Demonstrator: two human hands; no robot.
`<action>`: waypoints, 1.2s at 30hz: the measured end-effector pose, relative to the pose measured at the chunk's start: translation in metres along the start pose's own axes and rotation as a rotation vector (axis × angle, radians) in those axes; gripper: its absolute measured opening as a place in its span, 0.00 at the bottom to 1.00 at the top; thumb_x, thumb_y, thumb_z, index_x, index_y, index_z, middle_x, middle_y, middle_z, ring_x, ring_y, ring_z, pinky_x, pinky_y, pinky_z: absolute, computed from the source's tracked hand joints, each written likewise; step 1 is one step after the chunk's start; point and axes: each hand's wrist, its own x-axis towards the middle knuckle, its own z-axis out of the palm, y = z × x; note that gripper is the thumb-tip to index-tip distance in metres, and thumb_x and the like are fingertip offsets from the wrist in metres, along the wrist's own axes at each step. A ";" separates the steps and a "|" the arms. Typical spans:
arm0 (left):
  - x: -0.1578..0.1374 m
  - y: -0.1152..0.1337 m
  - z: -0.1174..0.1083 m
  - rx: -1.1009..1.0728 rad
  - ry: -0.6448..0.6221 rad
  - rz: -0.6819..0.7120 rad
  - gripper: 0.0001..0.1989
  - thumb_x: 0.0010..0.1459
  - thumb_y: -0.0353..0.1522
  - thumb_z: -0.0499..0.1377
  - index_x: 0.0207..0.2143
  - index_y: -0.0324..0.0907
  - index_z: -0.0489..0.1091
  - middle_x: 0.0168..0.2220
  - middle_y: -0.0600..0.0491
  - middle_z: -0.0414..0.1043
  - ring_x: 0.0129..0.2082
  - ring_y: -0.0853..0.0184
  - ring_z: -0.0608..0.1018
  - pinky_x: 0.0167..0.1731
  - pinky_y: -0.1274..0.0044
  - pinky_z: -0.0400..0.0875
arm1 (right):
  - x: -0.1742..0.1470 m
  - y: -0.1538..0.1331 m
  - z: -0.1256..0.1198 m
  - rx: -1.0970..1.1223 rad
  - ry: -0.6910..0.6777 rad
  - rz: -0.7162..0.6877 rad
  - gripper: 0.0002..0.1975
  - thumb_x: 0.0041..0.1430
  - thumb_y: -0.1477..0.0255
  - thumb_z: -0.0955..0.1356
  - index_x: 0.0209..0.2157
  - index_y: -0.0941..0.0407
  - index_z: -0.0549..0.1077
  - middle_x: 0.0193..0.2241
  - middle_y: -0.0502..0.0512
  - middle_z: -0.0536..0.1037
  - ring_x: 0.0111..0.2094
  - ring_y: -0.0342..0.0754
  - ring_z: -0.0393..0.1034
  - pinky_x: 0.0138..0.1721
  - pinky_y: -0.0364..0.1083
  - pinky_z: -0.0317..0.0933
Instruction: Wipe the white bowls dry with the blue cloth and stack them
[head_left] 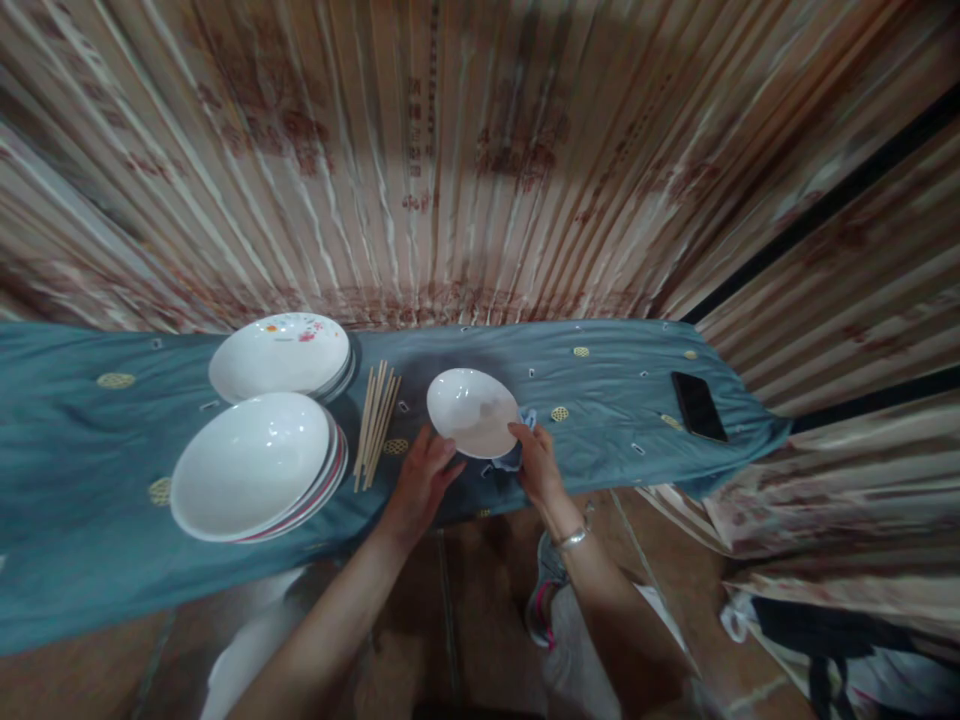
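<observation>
That bowl [474,412] is probably light but stiff, slick and chippable, so I'd go for the rim, where left hand [424,476] and right hand [537,462] both grip it.

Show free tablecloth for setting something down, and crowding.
Free: teal tablecloth between right hand and phone, and left of front dish stack. Crowded: left of the held bowl, where chopsticks, that stack and rear stack sit close.
</observation>
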 end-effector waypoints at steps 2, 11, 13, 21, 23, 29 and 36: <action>-0.004 0.003 0.003 -0.080 -0.043 -0.044 0.30 0.49 0.40 0.67 0.54 0.43 0.68 0.58 0.43 0.69 0.61 0.49 0.68 0.57 0.57 0.66 | -0.003 0.001 0.003 0.014 -0.001 0.022 0.12 0.39 0.66 0.73 0.29 0.56 0.75 0.27 0.49 0.81 0.33 0.50 0.75 0.36 0.45 0.68; -0.004 0.013 -0.004 0.054 0.095 0.038 0.36 0.44 0.36 0.70 0.56 0.44 0.65 0.52 0.46 0.74 0.54 0.55 0.74 0.48 0.67 0.74 | 0.004 -0.023 0.001 -0.071 0.083 -0.147 0.23 0.46 0.50 0.70 0.34 0.55 0.76 0.36 0.53 0.82 0.44 0.51 0.75 0.50 0.49 0.67; -0.002 0.011 -0.006 0.102 0.134 0.057 0.42 0.41 0.35 0.72 0.59 0.45 0.61 0.51 0.47 0.75 0.51 0.55 0.76 0.48 0.67 0.74 | -0.001 -0.027 0.003 -0.192 -0.019 -0.245 0.27 0.53 0.47 0.65 0.41 0.54 0.77 0.43 0.55 0.81 0.50 0.52 0.72 0.56 0.51 0.62; -0.001 0.006 -0.007 0.219 0.061 0.115 0.45 0.43 0.35 0.71 0.62 0.45 0.55 0.48 0.47 0.75 0.50 0.57 0.77 0.51 0.67 0.71 | -0.028 -0.010 0.007 -0.698 -0.676 -0.378 0.21 0.66 0.64 0.59 0.55 0.52 0.72 0.59 0.55 0.70 0.62 0.49 0.61 0.65 0.52 0.50; -0.001 0.007 -0.007 0.233 0.057 0.123 0.45 0.43 0.36 0.71 0.62 0.45 0.55 0.48 0.47 0.74 0.50 0.57 0.77 0.52 0.66 0.70 | -0.026 -0.008 0.003 -0.813 -0.711 -0.435 0.20 0.65 0.69 0.59 0.54 0.54 0.73 0.58 0.58 0.71 0.61 0.50 0.62 0.64 0.54 0.52; 0.001 0.005 -0.012 0.284 0.033 0.148 0.45 0.43 0.35 0.71 0.62 0.43 0.56 0.48 0.46 0.74 0.49 0.57 0.77 0.53 0.65 0.69 | -0.017 -0.009 -0.005 -1.151 -0.621 -0.680 0.19 0.58 0.76 0.64 0.49 0.54 0.77 0.56 0.60 0.72 0.58 0.54 0.63 0.61 0.58 0.56; -0.002 -0.001 -0.011 0.267 0.030 0.106 0.50 0.42 0.36 0.71 0.65 0.44 0.52 0.48 0.46 0.74 0.48 0.57 0.77 0.49 0.66 0.72 | -0.008 0.000 -0.002 -1.302 -0.327 -0.735 0.18 0.54 0.82 0.62 0.44 0.58 0.76 0.47 0.65 0.75 0.51 0.57 0.67 0.57 0.57 0.60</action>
